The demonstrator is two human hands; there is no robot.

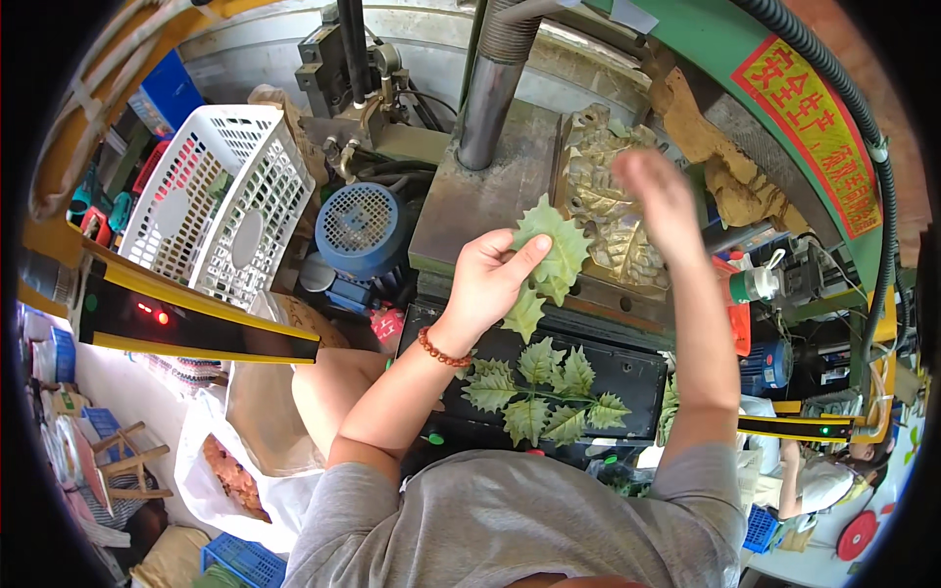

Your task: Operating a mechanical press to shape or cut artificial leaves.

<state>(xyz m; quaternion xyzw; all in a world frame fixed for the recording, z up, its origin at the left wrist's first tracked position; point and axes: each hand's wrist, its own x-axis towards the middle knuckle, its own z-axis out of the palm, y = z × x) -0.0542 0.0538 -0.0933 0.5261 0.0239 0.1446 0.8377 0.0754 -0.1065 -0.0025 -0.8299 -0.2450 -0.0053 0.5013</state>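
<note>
Pinched between the thumb and fingers of my left hand (488, 279) is a piece of green artificial leaves (555, 257) with jagged edges, held in front of the press. A bead bracelet (443, 350) circles that wrist. My right hand (655, 186) reaches over the metal mould (600, 167), whose surface carries leaf-shaped relief. Motion blurs its fingers, so I cannot see whether they hold anything or touch the mould. Closer to my body, a green artificial leaf sprig (534, 404) with several leaves lies spread on the black surface (632, 367).
A thick steel column (487, 118) rises from the press plate left of the mould. Further left stand a blue motor (360, 227) and a white plastic basket (250, 220). Yellow-black sensor bars (196, 318) flank me. White bags (211, 480) sit lower left; another person (821, 485) is at far right.
</note>
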